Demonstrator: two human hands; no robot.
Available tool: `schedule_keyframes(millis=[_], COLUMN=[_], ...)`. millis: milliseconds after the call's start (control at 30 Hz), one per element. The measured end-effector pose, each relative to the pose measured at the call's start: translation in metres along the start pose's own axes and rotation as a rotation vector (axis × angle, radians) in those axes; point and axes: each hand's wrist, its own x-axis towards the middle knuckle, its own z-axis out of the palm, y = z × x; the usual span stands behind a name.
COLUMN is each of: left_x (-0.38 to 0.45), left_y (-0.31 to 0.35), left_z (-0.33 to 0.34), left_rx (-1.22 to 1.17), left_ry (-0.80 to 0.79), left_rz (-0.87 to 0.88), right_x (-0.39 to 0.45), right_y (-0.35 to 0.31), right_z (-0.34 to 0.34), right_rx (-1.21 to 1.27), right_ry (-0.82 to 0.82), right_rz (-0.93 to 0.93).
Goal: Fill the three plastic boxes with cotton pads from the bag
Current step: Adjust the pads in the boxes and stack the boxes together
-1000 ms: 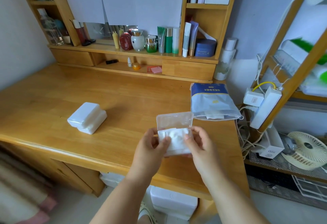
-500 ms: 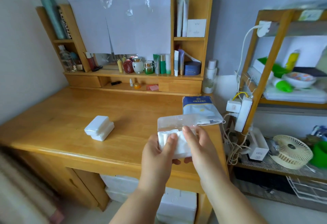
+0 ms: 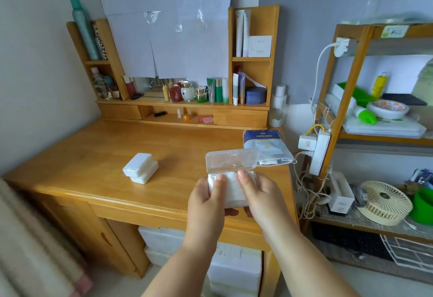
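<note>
While both hands point(image 3: 234, 196) hold it, box point(image 3: 232, 187) (lid point(image 3: 230, 159) up) shows pads.

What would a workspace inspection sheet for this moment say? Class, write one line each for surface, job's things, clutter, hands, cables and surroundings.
Surface: wooden desk, with a shelf unit at the back.
Job's things: open plastic box full of cotton pads, lid up, held above the desk's front edge; two closed boxes stacked at desk centre; bag lying at the right edge, mouth towards the person.
Clutter: cosmetics bottles and jars on the shelf unit.
Hands: left hand and right hand grip the open box, thumbs pressing on the pads.
Cables: power strip with tangled cords beside the desk.
Surroundings: side rack holding a small fan; white containers under the desk.
</note>
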Motion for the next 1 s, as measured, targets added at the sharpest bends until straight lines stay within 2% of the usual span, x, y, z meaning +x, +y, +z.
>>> schedule_keyframes(millis=[133, 233, 400, 500, 600, 700, 833, 900, 1000], left_x=[0.006, 0.009, 0.012, 0.014, 0.020, 0.024, 0.029, 0.030, 0.030], left_y=[-0.001, -0.001, 0.000, 0.001, -0.001, -0.002, -0.001, 0.001, 0.002], left_z=[-0.004, -0.006, -0.010, -0.012, -0.015, -0.017, -0.026, -0.030, -0.030], left_rx=[0.037, 0.010, 0.067, 0.142, 0.217, 0.165, 0.060, 0.105, 0.123], left_ry=[0.046, 0.036, -0.089, -0.114, -0.072, -0.075, -0.297, -0.412, -0.415], left_rz=[0.025, -0.008, -0.102, -0.104, -0.108, -0.234, -0.429, -0.396, -0.358], right_x=[-0.002, -0.002, 0.002, 0.005, 0.005, 0.007, 0.013, 0.016, 0.017], right_y=[0.000, -0.001, 0.006, 0.008, 0.010, 0.012, 0.013, 0.012, 0.011], right_z=[0.009, 0.007, 0.005, 0.007, 0.012, 0.015, 0.012, 0.010, 0.010], right_rx=[0.063, 0.123, 0.240, 0.258, 0.258, 0.162, 0.047, 0.025, 0.034], right_ry=[0.006, -0.078, -0.069, -0.054, -0.055, -0.058, -0.061, -0.074, -0.106], right_rz=[0.022, 0.045, 0.124, 0.143, 0.185, 0.230, 0.247, 0.253, 0.272])
